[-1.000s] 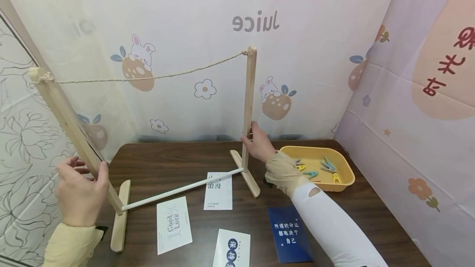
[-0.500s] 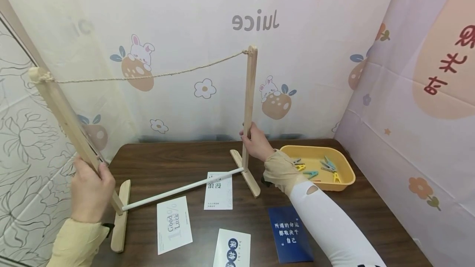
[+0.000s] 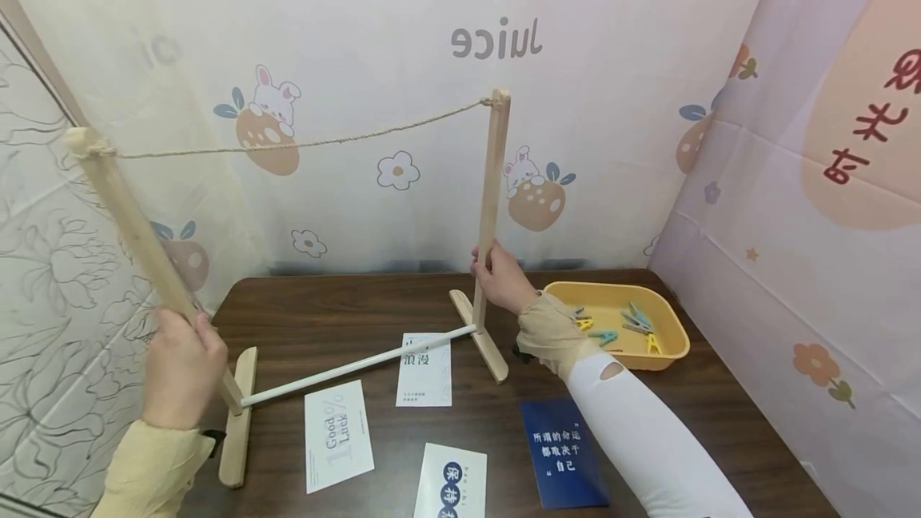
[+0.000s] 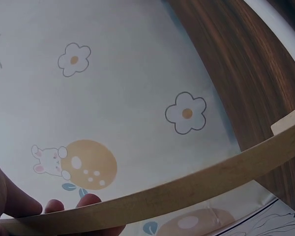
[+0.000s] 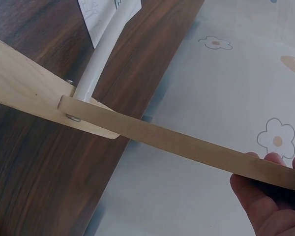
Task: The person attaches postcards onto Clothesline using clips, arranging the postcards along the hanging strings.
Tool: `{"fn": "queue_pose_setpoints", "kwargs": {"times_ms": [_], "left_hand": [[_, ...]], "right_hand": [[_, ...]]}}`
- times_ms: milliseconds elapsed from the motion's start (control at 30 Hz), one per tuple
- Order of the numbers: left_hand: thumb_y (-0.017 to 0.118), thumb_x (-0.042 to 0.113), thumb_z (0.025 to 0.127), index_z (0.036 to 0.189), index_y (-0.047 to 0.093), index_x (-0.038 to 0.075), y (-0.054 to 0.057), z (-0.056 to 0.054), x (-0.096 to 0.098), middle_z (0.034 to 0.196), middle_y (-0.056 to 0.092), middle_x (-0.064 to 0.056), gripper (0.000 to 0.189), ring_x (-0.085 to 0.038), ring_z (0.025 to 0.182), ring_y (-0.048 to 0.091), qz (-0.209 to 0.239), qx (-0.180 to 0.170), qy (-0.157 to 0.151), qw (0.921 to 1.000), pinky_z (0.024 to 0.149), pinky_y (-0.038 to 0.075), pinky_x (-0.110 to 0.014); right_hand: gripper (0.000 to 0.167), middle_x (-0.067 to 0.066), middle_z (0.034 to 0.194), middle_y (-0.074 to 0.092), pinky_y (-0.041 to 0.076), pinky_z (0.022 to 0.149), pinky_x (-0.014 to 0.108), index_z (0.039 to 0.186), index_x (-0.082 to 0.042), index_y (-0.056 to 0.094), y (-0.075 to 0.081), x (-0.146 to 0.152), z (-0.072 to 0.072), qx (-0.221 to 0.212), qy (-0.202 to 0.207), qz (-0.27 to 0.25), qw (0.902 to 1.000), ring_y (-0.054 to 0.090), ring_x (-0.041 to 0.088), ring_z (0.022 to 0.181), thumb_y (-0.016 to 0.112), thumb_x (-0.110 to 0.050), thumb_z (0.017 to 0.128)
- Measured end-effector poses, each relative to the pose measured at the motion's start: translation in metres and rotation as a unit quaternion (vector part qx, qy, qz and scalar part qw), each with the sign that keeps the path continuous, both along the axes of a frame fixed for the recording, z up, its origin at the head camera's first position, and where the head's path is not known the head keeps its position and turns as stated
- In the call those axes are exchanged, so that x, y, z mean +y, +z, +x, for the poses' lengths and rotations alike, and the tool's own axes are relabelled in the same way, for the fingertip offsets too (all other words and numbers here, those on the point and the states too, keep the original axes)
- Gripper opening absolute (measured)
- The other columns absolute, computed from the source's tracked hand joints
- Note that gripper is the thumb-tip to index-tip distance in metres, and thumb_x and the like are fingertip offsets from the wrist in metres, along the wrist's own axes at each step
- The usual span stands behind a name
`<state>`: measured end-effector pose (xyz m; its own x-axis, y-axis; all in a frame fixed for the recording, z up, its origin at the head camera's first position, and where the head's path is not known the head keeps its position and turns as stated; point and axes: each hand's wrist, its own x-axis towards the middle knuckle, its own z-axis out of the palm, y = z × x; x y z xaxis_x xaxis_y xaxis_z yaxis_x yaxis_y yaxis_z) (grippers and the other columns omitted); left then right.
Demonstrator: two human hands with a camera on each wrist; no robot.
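A small wooden rack stands on the table, with a left post (image 3: pixel 137 222) and a right post (image 3: pixel 494 174). Twisted rope (image 3: pixel 316 145) sags slightly between their tops, and a white rod (image 3: pixel 360 364) joins them low down. My left hand (image 3: pixel 183 370) grips the left post in its lower half. In the left wrist view, fingertips (image 4: pixel 88 199) show behind that post's edge. My right hand (image 3: pixel 507 282) holds the right post low down, thumb and fingers on opposite sides of the wood (image 5: pixel 172 141) in the right wrist view. Both flat feet (image 3: pixel 236 454) appear on the tabletop.
Several cards lie about the rack: a Good Luck card (image 3: pixel 338 438), a white card (image 3: pixel 439 390) under the rod, another at the front (image 3: pixel 452 478), and a dark blue card (image 3: pixel 564 462). A yellow basket (image 3: pixel 672 354) of clothespins (image 3: pixel 636 316) stands right, near the patterned curtain (image 3: pixel 612 62).
My left hand has moved right and closed round the left post. The whole rack has shifted slightly to the right, with my right hand still on its post.
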<state>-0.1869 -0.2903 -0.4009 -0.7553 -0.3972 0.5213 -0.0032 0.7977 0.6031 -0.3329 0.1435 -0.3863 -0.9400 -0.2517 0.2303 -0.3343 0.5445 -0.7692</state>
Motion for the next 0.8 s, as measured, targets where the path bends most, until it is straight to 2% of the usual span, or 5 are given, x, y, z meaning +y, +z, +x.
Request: {"fn": "queue_pose_setpoints", "kwargs": {"times_ms": [167,433,533,667,800], "left_hand": [[0.048,0.011,0.107,0.117,0.043,-0.02,0.001,-0.003,0.006,0.078,0.058,-0.037,0.033,-0.055,0.056,0.058,-0.002,-0.013,-0.007,0.9999,0.043,0.04,-0.06],[0.046,0.01,0.109,0.117,0.043,-0.021,-0.001,-0.008,0.015,0.082,0.062,-0.039,0.032,-0.049,0.052,0.058,-0.02,-0.003,-0.025,0.9995,0.039,0.04,-0.052],[0.047,0.01,0.109,0.116,0.044,-0.02,-0.002,-0.011,0.018,0.08,0.063,-0.039,0.031,-0.051,0.053,0.058,-0.031,0.003,-0.027,0.9991,0.041,0.04,-0.056],[0.046,0.009,0.109,0.119,0.044,-0.023,-0.003,-0.016,0.021,0.081,0.063,-0.04,0.034,-0.058,0.057,0.059,-0.038,0.006,-0.044,0.9983,0.046,0.043,-0.065],[0.044,0.009,0.11,0.119,0.043,-0.023,-0.003,-0.02,0.025,0.082,0.062,-0.039,0.033,-0.057,0.059,0.061,-0.025,-0.002,-0.061,0.9978,0.047,0.046,-0.064]], "right_hand": [[0.022,0.029,0.118,0.071,0.058,0.091,0.047,0.129,0.007,0.053,-0.001,0.009,0.003,-0.002,0.0,0.0,1.0,0.072,0.042,0.118,0.047,-0.004,0.111],[0.03,0.029,0.122,0.07,0.06,0.096,0.051,0.136,0.01,0.052,-0.003,0.021,0.004,0.006,-0.003,0.014,0.9999,0.071,0.041,0.118,0.046,-0.005,0.111],[0.03,0.03,0.124,0.07,0.059,0.097,0.053,0.136,0.01,0.052,-0.004,0.025,0.005,0.003,-0.008,0.016,0.9998,0.071,0.041,0.119,0.045,-0.005,0.111],[0.026,0.03,0.123,0.07,0.059,0.099,0.054,0.133,0.008,0.053,-0.005,0.031,0.006,0.006,-0.016,0.016,0.9997,0.071,0.041,0.118,0.046,-0.005,0.112],[0.024,0.03,0.121,0.071,0.059,0.099,0.054,0.13,0.01,0.053,-0.007,0.037,0.006,0.02,-0.021,0.018,0.9994,0.072,0.042,0.115,0.049,-0.003,0.111]]}}
